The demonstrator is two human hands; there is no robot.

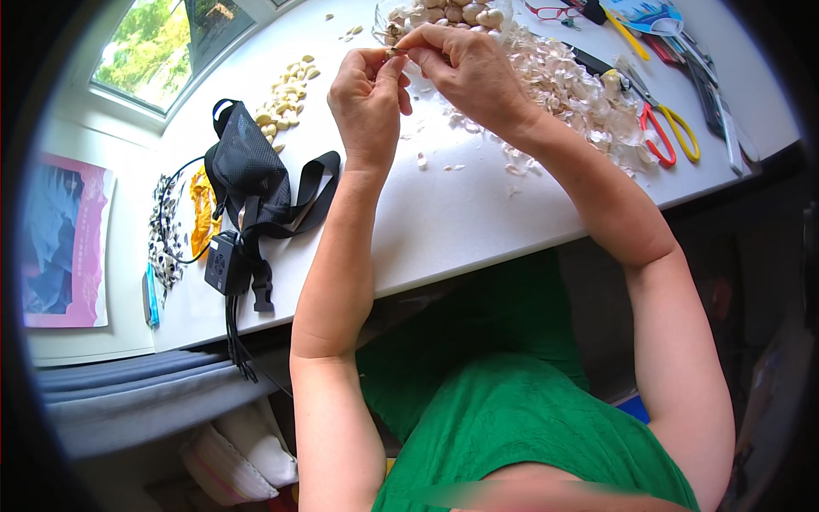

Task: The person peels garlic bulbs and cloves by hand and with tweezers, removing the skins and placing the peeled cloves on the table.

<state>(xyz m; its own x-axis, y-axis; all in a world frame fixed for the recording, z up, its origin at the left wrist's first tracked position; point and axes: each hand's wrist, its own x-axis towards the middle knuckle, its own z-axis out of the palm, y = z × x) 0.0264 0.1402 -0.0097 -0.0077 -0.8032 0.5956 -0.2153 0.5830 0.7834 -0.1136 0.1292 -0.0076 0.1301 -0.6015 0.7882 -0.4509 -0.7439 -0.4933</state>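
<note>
Both of my hands meet near the top of the view, above the white table. My left hand (371, 89) pinches a small piece, probably garlic, between thumb and fingers. My right hand (464, 70) is closed at the fingertips around a small dark thing, perhaps a blade, touching that piece; the fingers hide most of it. Just behind the hands stands a clear bowl (382, 14) filled with garlic bulbs (473, 13). Peeled garlic cloves (281, 99) lie in a loose pile left of my left hand. A large heap of garlic skins (569, 96) spreads to the right of my right hand.
On the left lie a black mesh pouch with straps (249, 160), a black box with cables (227, 262) and a yellow cloth (203, 208). Scissors with red and yellow handles (668, 128), red glasses (551, 11) and a hand fan (646, 14) are at the right. The table's front edge (473, 269) faces me.
</note>
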